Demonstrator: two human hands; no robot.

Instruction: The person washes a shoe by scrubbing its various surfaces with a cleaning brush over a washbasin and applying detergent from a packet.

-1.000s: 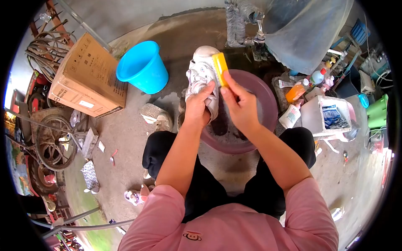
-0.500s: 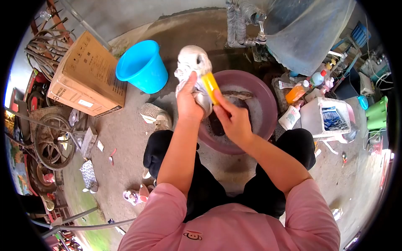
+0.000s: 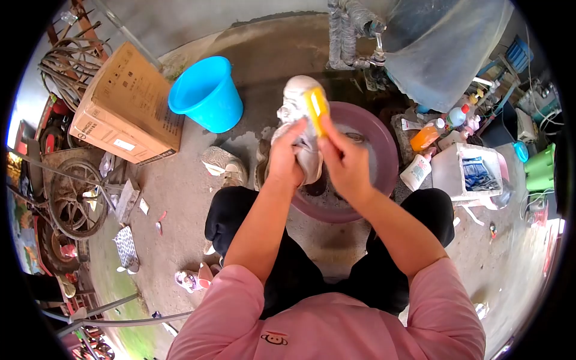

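Observation:
A whitish, wet-looking shoe [image 3: 295,96] is tilted up in front of me over the left side of a mauve basin [image 3: 390,153]. Its lower part is gripped by my left hand [image 3: 287,157], with the fingers wrapped round it. My right hand [image 3: 349,168] is closed on a yellow brush [image 3: 317,110], which lies against the shoe's right side; its bristles are hidden. Foamy water [image 3: 375,150] fills the basin, and something dark lies in it, partly covered by my hands. A patterned beige shoe [image 3: 222,163] stands on the floor left of the basin.
A blue bucket [image 3: 210,99] and a cardboard box [image 3: 129,108] stand at the left. Right of the basin are an orange bottle [image 3: 426,137], a white bottle [image 3: 415,172] and a white foam box [image 3: 447,174]. A tap [image 3: 378,48] on wrapped pipes is at the back.
Both hands have moved right, carrying the shoe closer over the basin. The brush has shifted up and right with the shoe, and now stands more upright.

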